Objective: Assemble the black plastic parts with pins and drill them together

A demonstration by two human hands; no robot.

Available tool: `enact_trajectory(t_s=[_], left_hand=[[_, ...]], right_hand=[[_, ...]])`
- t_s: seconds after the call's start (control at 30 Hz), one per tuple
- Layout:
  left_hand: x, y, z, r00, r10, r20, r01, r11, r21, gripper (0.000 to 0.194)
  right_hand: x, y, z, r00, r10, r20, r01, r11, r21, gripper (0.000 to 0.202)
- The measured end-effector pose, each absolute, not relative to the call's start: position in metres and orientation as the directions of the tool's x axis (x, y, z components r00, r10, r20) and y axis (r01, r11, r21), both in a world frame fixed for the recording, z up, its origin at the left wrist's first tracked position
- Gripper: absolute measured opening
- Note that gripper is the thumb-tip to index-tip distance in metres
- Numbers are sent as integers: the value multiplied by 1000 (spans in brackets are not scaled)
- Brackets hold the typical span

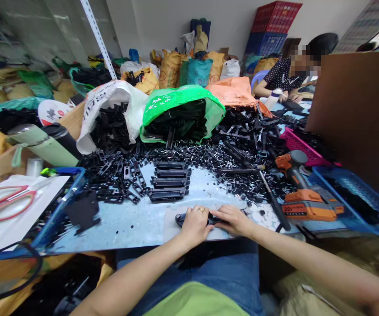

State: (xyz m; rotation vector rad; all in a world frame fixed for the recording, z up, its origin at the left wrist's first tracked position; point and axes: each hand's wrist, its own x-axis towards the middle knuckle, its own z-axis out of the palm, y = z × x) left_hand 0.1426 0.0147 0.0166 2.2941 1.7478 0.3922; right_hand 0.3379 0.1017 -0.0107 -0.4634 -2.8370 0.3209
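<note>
Near the front edge of the blue table, my left hand (196,224) is closed over a long black plastic part (180,218), whose left end sticks out past the fingers. My right hand (234,219) presses its fingers onto the same part's right end, close beside the left hand. Most of the part is hidden under both hands. It lies on a pale grey sheet (172,231). Just behind stands a row of several similar black plastic parts (169,181), laid parallel. Small black pieces and pins (202,156) are heaped behind that row.
An orange cordless drill (303,204) and a black-handled tool (276,206) lie at right, beside a blue basket (321,180). Red scissors (8,202) rest on white paper at left. Open sacks, one green (176,94), spill black parts. A co-worker (281,77) sits at far right.
</note>
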Motion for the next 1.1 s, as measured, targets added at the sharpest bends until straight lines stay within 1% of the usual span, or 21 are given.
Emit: enact_trajectory(t_s=[0.07, 0.13, 0.17, 0.2, 0.27, 0.3, 0.33, 0.4, 0.47, 0.53, 0.6, 0.63, 0.7, 0.77, 0.83, 0.9, 0.93, 0.97, 1.0, 1.03, 1.1], left_hand=[[141, 9, 19, 271, 958, 94, 911, -286, 298, 44], [135, 3, 18, 316, 938, 141, 912, -341, 229, 55], [130, 0, 17, 335, 928, 165, 912, -363, 191, 56], [124, -2, 16, 344, 920, 186, 914, -374, 157, 53], [110, -8, 17, 325, 916, 234, 924, -360, 128, 37], [104, -12, 20, 301, 914, 272, 927, -347, 144, 33], [99, -16, 25, 274, 909, 316, 920, -343, 188, 35], [93, -28, 41, 240, 879, 411, 843, -399, 360, 45], [96, -44, 62, 211, 847, 488, 660, -492, 567, 51], [108, -60, 80, 132, 828, 545, 472, -536, 700, 54], [123, -71, 91, -2, 793, 609, 358, -568, 741, 54], [130, -74, 93, -82, 766, 638, 331, -583, 742, 54], [138, -75, 88, -197, 694, 692, 358, -607, 710, 55], [132, -68, 74, -170, 658, 734, 504, -582, 639, 58], [112, -56, 53, -46, 668, 743, 716, -497, 491, 66], [86, -41, 30, 34, 720, 694, 887, -341, 310, 71], [73, -34, 19, 87, 758, 647, 928, -297, 223, 69], [63, -27, 10, 115, 799, 590, 955, -252, 156, 66], [55, -21, 3, 93, 837, 539, 977, -182, 115, 62], [50, -15, -1, 69, 870, 488, 987, -130, 91, 60], [49, 1, -3, -17, 913, 407, 995, -26, 100, 62]], right_hand=[[338, 106, -7, -934, 302, 193, 268, 946, -185, 47], [337, 107, -5, -921, 332, 204, 317, 943, -101, 48], [335, 105, -4, -903, 364, 226, 358, 931, -68, 46], [333, 103, -3, -882, 396, 257, 397, 916, -51, 45], [327, 96, 6, -846, 432, 312, 432, 899, -72, 47], [323, 91, 14, -839, 431, 331, 418, 901, -115, 48], [319, 85, 25, -837, 423, 346, 380, 906, -189, 49], [311, 70, 51, -845, 376, 379, 200, 881, -428, 50], [299, 51, 74, -846, 321, 425, -67, 726, -684, 50], [281, 28, 85, -815, 333, 475, -282, 488, -826, 48], [257, 7, 80, -717, 481, 505, -392, 322, -862, 43], [243, -1, 73, -621, 592, 514, -432, 288, -855, 40], [215, -8, 55, -369, 786, 496, -466, 305, -831, 39], [198, 1, 41, -200, 858, 474, -361, 385, -849, 35], [203, 26, 35, -177, 847, 501, -98, 492, -865, 32], [233, 63, 38, -173, 811, 559, 222, 585, -780, 37], [258, 84, 41, -124, 798, 589, 355, 590, -725, 36], [288, 105, 45, -70, 786, 614, 478, 567, -671, 37], [321, 124, 49, -39, 779, 626, 599, 519, -609, 39], [356, 143, 54, -43, 776, 629, 711, 466, -526, 41], [422, 175, 60, -18, 766, 643, 888, 308, -341, 50]])
